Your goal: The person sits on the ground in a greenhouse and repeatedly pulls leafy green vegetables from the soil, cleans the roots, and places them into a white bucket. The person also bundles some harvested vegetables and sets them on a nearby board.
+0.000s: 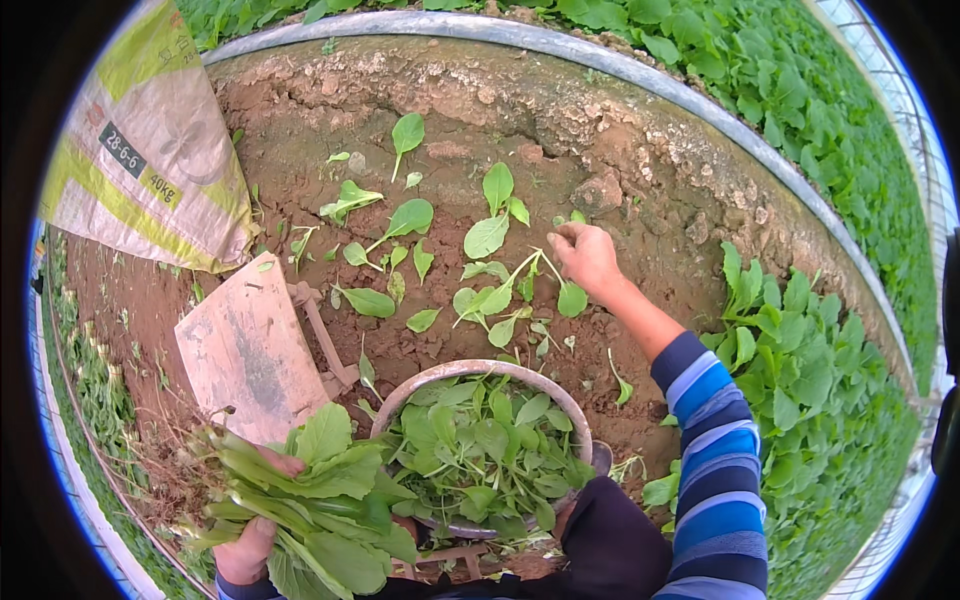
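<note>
My left hand [247, 551] is wrapped around a bunch of leafy greens [322, 502], whose bare roots [169, 476] point left. Stretched out over the soil is my right hand [586, 257], its thumb and fingertips drawn together beside a small green leaf [577, 217]. Whether the fingers pinch anything is hidden. Between my knees stands a round basin [480, 367] heaped with loose leaves [487, 450]. Several picked leaves [487, 236] lie scattered on the ground beyond it, and a forked leaf stem [534, 259] is just below the right hand.
A small wooden stool [251, 352] stands left of the basin, with a printed woven sack [150, 157] behind it. Growing greens [795, 352] crowd the right side. A grey pipe [517, 31] curves along the raised soil edge [450, 79]. Pulled plants [97, 367] lie far left.
</note>
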`<state>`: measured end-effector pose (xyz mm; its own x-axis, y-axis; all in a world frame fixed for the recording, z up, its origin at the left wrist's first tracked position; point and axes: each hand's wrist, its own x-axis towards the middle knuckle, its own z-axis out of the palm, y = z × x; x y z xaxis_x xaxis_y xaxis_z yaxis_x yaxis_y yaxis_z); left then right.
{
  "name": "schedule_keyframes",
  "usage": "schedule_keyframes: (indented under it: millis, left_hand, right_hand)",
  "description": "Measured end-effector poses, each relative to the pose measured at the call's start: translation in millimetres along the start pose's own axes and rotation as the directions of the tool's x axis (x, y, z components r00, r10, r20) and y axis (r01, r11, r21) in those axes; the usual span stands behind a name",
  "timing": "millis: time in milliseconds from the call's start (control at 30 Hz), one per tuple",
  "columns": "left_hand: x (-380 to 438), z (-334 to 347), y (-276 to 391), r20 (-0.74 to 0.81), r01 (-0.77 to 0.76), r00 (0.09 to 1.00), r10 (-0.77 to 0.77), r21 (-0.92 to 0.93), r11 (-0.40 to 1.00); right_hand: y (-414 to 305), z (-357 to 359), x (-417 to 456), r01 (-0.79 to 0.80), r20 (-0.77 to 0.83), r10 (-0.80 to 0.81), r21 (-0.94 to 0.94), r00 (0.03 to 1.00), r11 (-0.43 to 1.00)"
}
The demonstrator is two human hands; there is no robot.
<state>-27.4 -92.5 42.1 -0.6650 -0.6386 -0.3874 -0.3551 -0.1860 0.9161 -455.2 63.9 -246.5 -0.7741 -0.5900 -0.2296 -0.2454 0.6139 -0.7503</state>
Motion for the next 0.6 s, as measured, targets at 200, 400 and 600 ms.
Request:
schedule_keyframes:
  millis: [200, 400, 600]
  left_hand:
    - [-8, 0, -3, -0.095, -0.022, 0.995, 0.014, -0.089, 0.996]
    - [-7, -10, -4, -0.053, -0.006, 0.999, 0.002, -0.075, 0.997]
    - [-10, -10, -5, -0.105, -0.062, 0.993, 0.049, -0.133, 0.989]
  right_hand:
    - [-32, 52, 71, -0.120, -0.177, 0.057, -0.370, 0.983, 0.921]
    - [-29, 78, 83, -0.162, -0.325, 0.012, -0.437, 0.946, 0.885]
    - [-26, 84, 85, -0.149, -0.365, -0.037, -0.470, 0.930, 0.870]
